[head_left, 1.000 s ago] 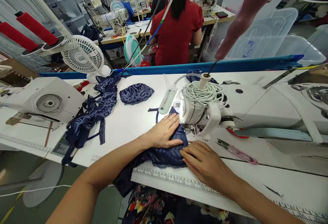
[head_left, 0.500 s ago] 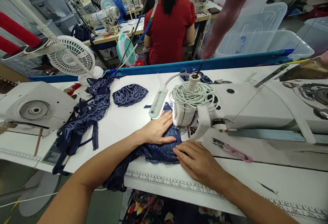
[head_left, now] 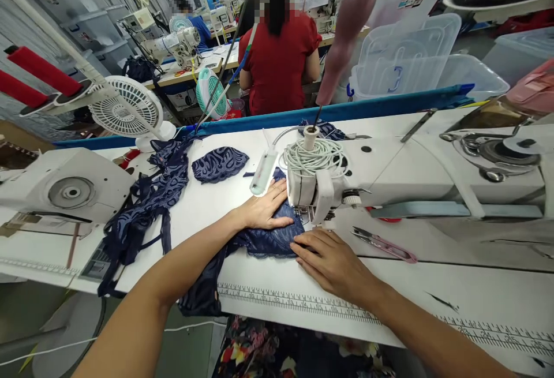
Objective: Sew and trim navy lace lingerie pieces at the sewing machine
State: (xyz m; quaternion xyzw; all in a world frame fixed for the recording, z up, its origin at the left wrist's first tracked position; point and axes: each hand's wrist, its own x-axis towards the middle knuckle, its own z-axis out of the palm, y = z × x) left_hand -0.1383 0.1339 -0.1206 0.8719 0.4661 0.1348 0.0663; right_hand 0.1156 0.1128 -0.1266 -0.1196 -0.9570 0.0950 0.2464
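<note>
A piece of navy lace fabric [head_left: 270,242] lies under the head of a white sewing machine [head_left: 367,167], its scalloped edge towards me. Flat on top of it, fingers spread, rests my left hand [head_left: 266,208], just left of the presser foot [head_left: 305,212]. My right hand [head_left: 331,259] is at the fabric's right edge, fingertips lying on it and fingers loosely bent; its thumb is mostly hidden. A dark navy part [head_left: 201,288] of the piece hangs over the table's front edge. Pink-handled thread snips [head_left: 385,244] lie right of my right hand.
Navy patterned straps and lace [head_left: 151,205] are heaped at left, near a lace cup piece [head_left: 220,164]. A second machine [head_left: 64,187] and a white fan [head_left: 125,107] stand at left. A ruler strip [head_left: 294,303] runs along the front edge. A person in red [head_left: 279,60] sits ahead.
The camera view has turned slightly, so the machine and snips appear further left. Both hands keep nearly the same place on the lace fabric.
</note>
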